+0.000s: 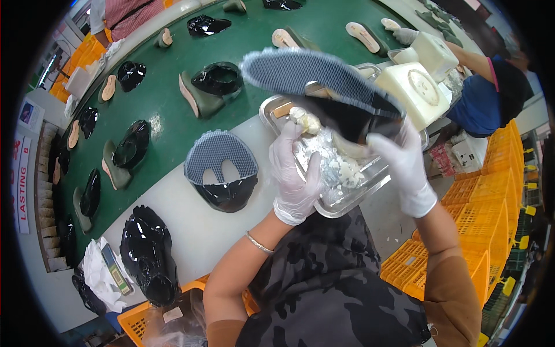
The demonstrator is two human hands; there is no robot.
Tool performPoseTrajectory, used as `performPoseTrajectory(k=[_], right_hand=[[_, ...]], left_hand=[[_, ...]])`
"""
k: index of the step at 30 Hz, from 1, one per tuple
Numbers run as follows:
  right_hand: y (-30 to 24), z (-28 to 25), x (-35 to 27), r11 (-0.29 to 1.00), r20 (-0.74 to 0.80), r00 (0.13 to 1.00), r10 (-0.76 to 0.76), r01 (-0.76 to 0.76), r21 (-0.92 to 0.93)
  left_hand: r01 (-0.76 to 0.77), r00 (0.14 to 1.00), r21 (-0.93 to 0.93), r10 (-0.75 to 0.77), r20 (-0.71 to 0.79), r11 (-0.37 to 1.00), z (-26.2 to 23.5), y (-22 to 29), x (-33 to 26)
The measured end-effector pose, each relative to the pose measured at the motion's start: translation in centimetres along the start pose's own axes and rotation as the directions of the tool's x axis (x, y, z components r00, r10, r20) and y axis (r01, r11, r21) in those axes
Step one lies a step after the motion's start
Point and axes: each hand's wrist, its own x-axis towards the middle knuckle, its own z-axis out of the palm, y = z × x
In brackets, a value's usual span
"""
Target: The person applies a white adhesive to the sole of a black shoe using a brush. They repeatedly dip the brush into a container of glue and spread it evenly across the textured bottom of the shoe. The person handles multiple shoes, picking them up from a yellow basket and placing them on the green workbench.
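Head view: right hand [404,168] grips shoe upper [324,81] above metal tray [347,196].

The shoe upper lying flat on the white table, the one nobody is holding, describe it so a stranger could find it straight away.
Start at the green conveyor belt running up the scene, then drop to the white table along its near edge. Left of the gloved left hand and the metal tray lies the flat shoe upper. Unlike the all-black glossy pieces nearby, its top half is grey mesh with two oval cutouts.
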Motion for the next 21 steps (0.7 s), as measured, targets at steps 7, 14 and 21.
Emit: performPoseTrajectory(k=[7, 14, 21], right_hand=[[-0.9, -3.0, 14.7, 0.841, 0.082, 0.926, -0.368, 0.369, -0.396], [2.3, -5.5, 27.0, 0.399, 0.008, 0.975, -0.223, 0.099, -0.912], [4.3, -3.3, 31.7, 0.243, -0.05, 0.995, -0.082, -0.029, -0.97]], left_hand=[[0.041, 0.998, 0.209, -0.048, 0.028, 0.977, -0.2, -2.4, -0.1], [0.223, 0.969, 0.158, -0.236, 0.07, 0.962, -0.5, -3.2, 0.2], [0.234, 0.964, 0.172, -0.251, 0.083, 0.957, -0.6, -3.3, 0.3]])
